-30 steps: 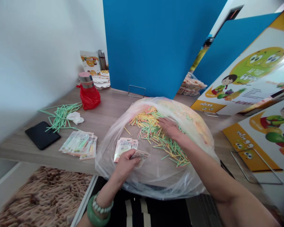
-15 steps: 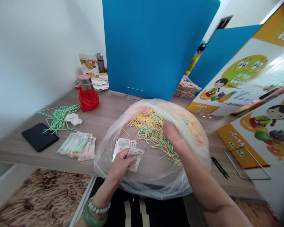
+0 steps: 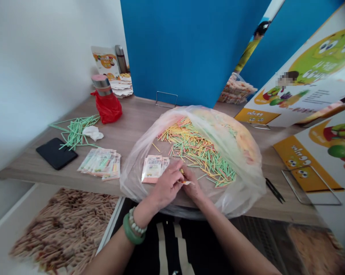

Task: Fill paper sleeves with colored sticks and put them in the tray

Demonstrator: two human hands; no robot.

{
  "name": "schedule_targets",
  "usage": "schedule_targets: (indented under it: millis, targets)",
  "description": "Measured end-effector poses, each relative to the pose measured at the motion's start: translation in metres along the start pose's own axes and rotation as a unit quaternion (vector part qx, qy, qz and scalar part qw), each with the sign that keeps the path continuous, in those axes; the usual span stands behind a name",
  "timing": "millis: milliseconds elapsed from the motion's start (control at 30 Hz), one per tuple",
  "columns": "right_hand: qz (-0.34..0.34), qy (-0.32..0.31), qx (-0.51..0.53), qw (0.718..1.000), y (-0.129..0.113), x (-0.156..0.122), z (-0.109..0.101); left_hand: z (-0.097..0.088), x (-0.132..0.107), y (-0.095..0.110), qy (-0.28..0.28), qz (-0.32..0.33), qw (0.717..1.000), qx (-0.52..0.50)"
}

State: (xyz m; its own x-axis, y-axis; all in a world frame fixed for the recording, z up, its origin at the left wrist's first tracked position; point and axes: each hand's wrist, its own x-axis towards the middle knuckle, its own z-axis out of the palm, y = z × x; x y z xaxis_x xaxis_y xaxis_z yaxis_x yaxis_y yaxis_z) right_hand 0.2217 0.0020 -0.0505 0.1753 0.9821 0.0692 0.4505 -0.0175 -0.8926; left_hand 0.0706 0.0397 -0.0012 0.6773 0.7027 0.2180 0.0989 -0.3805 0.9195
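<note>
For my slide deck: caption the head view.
Both hands, left hand and right hand, pinch a small packet over a clear bag of coloured sticks.

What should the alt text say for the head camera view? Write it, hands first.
Both hands meet over a clear plastic bag on a wooden table: the left hand and right hand pinch a small packet together. Coloured sticks fill the bag; more packets lie beside the left hand.
</note>
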Motion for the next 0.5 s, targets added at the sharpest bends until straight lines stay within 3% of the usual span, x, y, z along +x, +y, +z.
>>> schedule_targets:
  millis: [100,233,333,500]
  targets:
    - [-0.004,0.033,-0.022,0.999,0.008,-0.003,0.007,0.009,0.001,-0.004,-0.021,-0.020,0.999,-0.016]
    - [-0.024,0.023,0.003,0.999,0.001,0.003,-0.001,0.004,0.001,-0.009,0.091,-0.102,0.987,-0.086]
    - [-0.013,0.008,0.033,0.999,-0.004,0.004,-0.003,-0.003,0.001,-0.014,0.170,-0.201,0.948,-0.178]
    - [0.044,0.029,0.081,0.995,-0.010,0.002,-0.009,0.000,-0.001,-0.014,0.169,-0.268,0.895,-0.315]
